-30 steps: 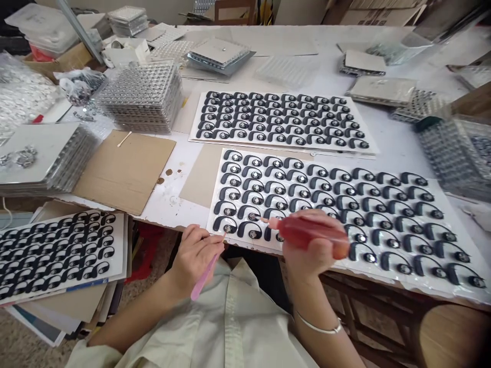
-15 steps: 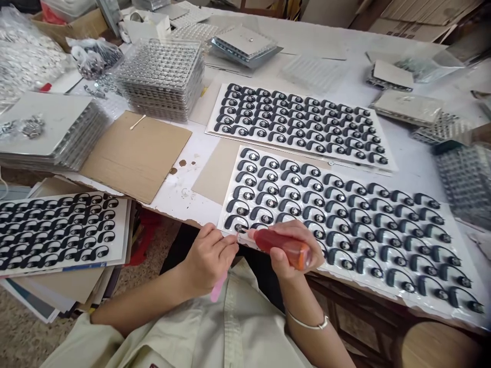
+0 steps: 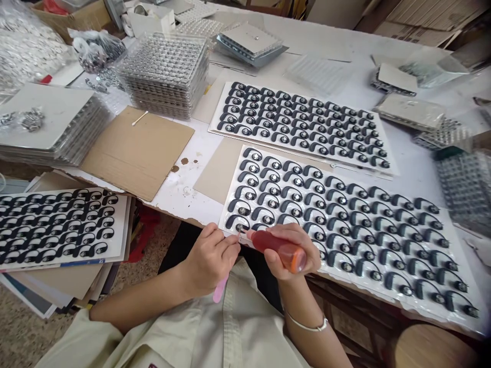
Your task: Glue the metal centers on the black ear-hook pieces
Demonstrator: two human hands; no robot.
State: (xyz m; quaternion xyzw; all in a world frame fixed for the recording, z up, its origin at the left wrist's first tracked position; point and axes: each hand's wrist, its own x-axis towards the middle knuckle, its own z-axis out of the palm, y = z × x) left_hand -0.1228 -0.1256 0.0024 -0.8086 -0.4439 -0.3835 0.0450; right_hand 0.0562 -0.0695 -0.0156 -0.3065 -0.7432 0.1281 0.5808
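Note:
In my right hand (image 3: 293,250) is a red translucent squeeze bottle (image 3: 274,248) with an orange end, its thin tip pointing left. My left hand (image 3: 213,260) is closed around a pink-handled tool (image 3: 220,290); the tool's working end is hidden by my fingers. Both hands meet over the near left corner of a white sheet (image 3: 466,255) bearing rows of black curved pieces with small round metallic parts. The bottle's tip is close to the corner piece (image 3: 238,223); whether they touch I cannot tell.
A second sheet of black pieces (image 3: 303,122) lies behind. To the left are brown cardboard (image 3: 138,153) with a cotton swab (image 3: 140,118), and stacked clear trays (image 3: 163,74). Another sheet (image 3: 57,225) rests on a lower pile at left. A round wooden stool (image 3: 433,347) stands at lower right.
The view has shifted slightly. Both hands keep nearly the same place at the sheet's corner, and the bottle has barely moved.

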